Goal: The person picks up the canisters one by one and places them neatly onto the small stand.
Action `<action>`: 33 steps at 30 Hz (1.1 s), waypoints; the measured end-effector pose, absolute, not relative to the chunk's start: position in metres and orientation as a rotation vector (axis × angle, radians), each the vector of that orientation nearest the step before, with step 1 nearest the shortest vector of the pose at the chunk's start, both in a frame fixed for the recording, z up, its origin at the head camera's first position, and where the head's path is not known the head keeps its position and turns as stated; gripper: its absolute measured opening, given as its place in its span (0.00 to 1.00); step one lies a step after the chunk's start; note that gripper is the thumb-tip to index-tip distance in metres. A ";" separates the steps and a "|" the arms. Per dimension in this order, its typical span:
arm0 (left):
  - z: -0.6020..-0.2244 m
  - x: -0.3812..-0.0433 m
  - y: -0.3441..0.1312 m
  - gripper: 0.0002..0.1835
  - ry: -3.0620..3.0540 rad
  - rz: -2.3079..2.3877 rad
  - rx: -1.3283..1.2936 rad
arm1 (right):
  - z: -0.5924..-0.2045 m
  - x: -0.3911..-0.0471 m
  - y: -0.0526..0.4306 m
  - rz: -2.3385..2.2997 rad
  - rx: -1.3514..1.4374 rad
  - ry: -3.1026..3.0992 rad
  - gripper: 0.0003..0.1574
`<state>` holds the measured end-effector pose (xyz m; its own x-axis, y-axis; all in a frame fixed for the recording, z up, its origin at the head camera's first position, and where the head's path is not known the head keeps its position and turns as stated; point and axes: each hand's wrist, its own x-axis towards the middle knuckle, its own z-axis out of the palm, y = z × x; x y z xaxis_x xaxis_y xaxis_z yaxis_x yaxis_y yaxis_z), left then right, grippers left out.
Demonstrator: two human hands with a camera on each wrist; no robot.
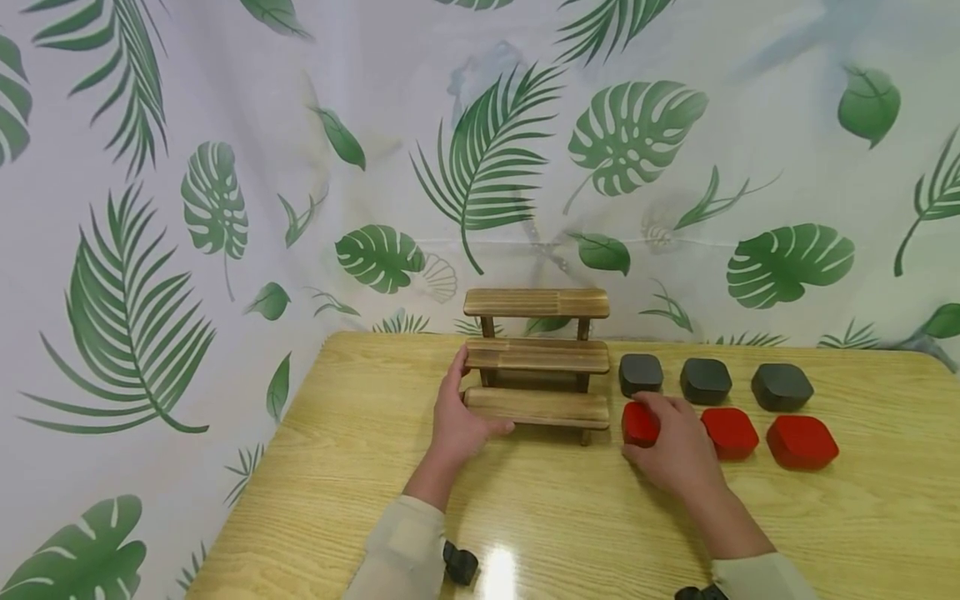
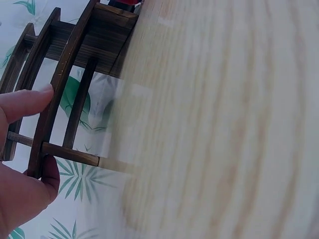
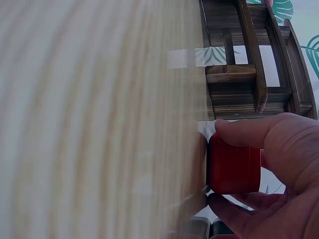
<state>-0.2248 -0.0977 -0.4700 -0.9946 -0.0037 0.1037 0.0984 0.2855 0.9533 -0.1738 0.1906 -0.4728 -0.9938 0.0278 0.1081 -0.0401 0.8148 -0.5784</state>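
Note:
A three-tier wooden step shelf (image 1: 537, 356) stands at the middle back of the table. My left hand (image 1: 461, 427) grips the left end of its lowest tier, with the thumb at the front and fingers reaching behind; in the left wrist view, thumb and finger lie around the tier's board (image 2: 62, 79). To the right of the shelf, my right hand (image 1: 678, 446) pinches a red rounded box (image 1: 640, 423) between thumb and fingers. In the right wrist view this red box (image 3: 234, 167) sits on the table, the thumb on one side and fingers on the other.
Two more red boxes (image 1: 730, 432) (image 1: 802, 442) lie right of my right hand. Behind them is a row of black boxes (image 1: 641, 374) (image 1: 706, 381) (image 1: 782, 387). A leaf-patterned cloth (image 1: 645, 275) hangs behind and left of the wooden table (image 1: 322, 500).

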 end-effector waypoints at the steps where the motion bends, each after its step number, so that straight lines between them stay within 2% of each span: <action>1: -0.469 -0.225 -0.098 0.69 -2.441 -1.832 -0.092 | -0.473 -0.174 0.191 0.920 0.010 -2.884 0.44; 33: -0.470 -0.225 -0.105 0.66 -2.404 -1.909 -0.085 | -0.472 -0.173 0.188 0.934 -0.068 -2.878 0.42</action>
<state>-0.2250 -0.1045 -0.4704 -0.9960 -0.0006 0.0895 0.0871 0.2267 0.9701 -0.1730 0.1882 -0.4718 -0.9924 0.0782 0.0952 0.0074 0.8093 -0.5874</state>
